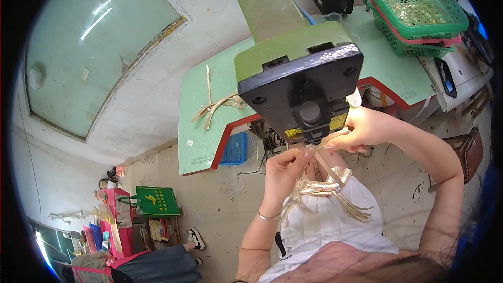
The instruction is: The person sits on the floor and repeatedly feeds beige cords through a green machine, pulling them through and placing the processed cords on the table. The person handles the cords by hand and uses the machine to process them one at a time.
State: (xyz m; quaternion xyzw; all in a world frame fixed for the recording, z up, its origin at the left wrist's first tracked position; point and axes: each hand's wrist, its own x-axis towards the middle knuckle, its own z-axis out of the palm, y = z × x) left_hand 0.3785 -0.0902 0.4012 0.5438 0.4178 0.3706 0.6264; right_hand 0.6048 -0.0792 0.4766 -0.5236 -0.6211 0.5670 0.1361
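Note:
My left hand [284, 173] is closed in a pinch on a thin gold strap, just below the head of a green machine [304, 68] with a black front plate. My right hand [361, 130] grips the same strappy piece a little to the right, fingers bent around it. Gold straps [327, 187] hang from between the hands and lie over my white-clothed lap, their loose ends spread to the right. The machine's narrow lower tip reaches down close to my fingertips. What lies directly under it is hard to make out.
More gold straps [217, 106] lie on the green red-edged tabletop [194, 141], left of the machine. Stacked green baskets [414, 15] and a black phone [446, 77] are at the right. A blue crate [233, 149] is below the table. Another person [152, 267] is at the lower left.

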